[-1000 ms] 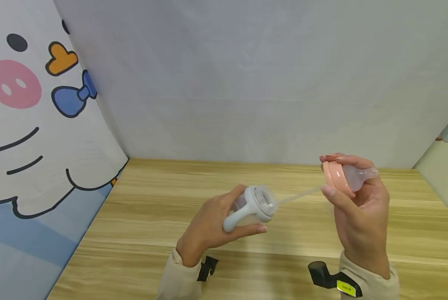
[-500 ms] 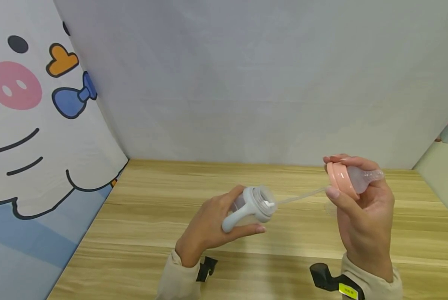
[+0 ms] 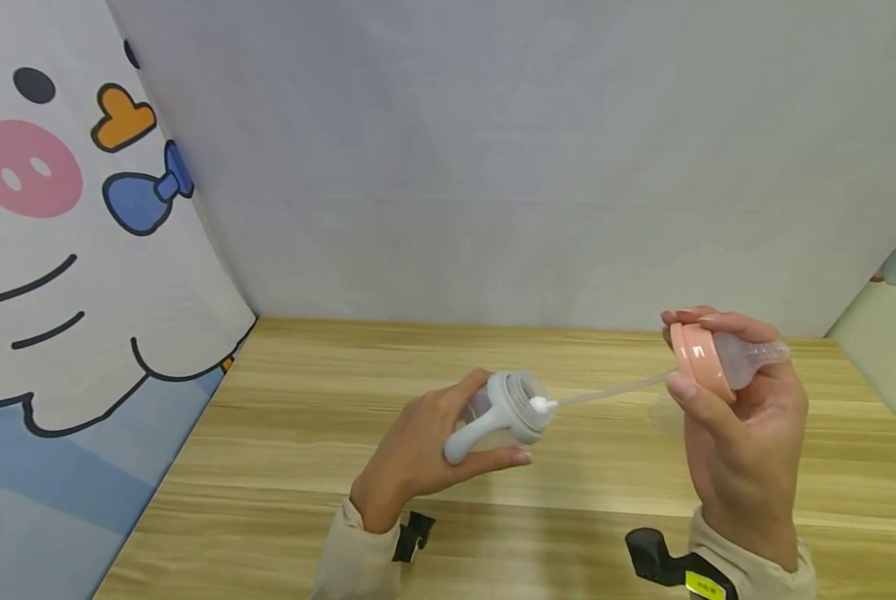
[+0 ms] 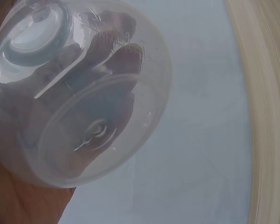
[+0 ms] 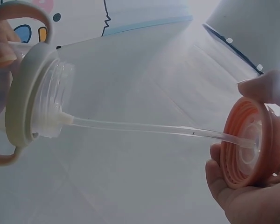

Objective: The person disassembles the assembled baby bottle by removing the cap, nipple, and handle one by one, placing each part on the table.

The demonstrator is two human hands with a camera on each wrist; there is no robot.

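Peach cap (image 3: 706, 362) pinched in the right hand (image 3: 751, 450); left hand (image 3: 421, 442) is wrapped round the bottle (image 3: 500, 414), tipped capward, probably so the tube (image 5: 144, 126) runs pretty straight between them.

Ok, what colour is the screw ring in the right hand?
The screw ring is peach-pink; it shows best in the head view.

Table (image 3: 598, 475): wood-grained, far edge at the pale backdrop (image 3: 523, 167). On it, before the backdrop: clear object (image 3: 667, 415), outline faint.
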